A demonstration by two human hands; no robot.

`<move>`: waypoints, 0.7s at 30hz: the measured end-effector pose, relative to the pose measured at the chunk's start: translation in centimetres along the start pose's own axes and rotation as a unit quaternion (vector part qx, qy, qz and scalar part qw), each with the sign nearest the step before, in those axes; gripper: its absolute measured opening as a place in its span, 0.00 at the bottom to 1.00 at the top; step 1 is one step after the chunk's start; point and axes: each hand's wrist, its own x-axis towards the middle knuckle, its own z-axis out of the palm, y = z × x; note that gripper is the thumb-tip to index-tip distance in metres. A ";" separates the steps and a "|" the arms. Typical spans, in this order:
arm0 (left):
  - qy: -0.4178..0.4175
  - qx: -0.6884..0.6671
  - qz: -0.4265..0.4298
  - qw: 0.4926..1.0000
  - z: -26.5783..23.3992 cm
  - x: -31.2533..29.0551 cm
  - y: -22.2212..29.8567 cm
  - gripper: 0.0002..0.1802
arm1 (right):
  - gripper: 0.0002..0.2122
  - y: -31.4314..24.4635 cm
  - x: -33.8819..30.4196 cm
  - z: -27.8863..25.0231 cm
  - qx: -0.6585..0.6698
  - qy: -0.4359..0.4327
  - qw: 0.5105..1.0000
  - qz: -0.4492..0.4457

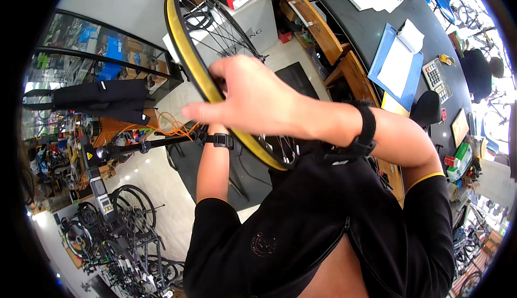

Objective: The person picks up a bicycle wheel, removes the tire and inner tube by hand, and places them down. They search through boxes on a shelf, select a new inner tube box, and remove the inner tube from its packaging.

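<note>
A spoked bicycle wheel (179, 31) stands tilted in front of me, its black rim lined with a yellow band along the outer channel. No tyre shows on the visible part. My right hand (250, 93) reaches across from the right and wraps over the rim, fingers curled at its spoke side and thumb stretched out past the yellow band. It is slightly blurred. Behind the wheel and the right hand, my left hand is hidden; only the left forearm (212, 171) and a black wrist strap (219, 140) show below it. The wheel's lower end is close to my dark top.
To the right, a long dark counter (344, 26) carries a blue clipboard (379, 55), papers and a calculator (437, 80). A repair stand (129, 148) with orange cable reaches in from the left. Glass shelving (70, 55) and parked bicycles (134, 233) stand on the left.
</note>
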 end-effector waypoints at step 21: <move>0.255 0.061 -0.222 0.939 -25.7 -8.9 0.5 0.08 | 0.16 35.0 2.8 -0.8 0.016 0.116 0.964 0.239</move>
